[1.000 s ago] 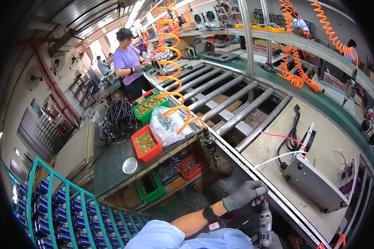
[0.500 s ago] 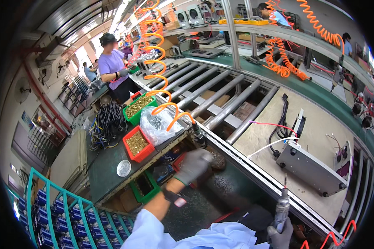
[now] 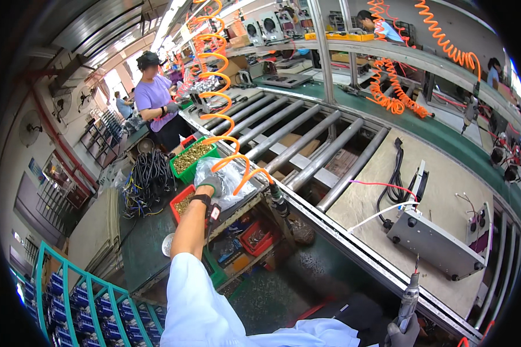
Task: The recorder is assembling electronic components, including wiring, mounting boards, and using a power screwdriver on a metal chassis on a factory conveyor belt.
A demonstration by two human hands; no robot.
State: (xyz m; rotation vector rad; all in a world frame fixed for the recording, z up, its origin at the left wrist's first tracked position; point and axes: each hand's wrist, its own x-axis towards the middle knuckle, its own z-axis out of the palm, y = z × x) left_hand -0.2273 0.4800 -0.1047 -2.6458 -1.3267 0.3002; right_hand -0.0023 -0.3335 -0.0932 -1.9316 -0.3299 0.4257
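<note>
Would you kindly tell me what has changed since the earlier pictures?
The left hand moved leftward from the driver to the plastic bag; whether it grips anything is unclear. The right hand, still holding the driver, shifted right. The metal box stayed put.

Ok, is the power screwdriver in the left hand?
No, the right hand grips the power screwdriver, while the left hand is at the clear plastic bag.

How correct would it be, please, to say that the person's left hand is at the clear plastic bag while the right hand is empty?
Not quite: the right hand is not empty. The head view shows it gripping a grey power driver, while the left hand is at the clear plastic bag.
</note>
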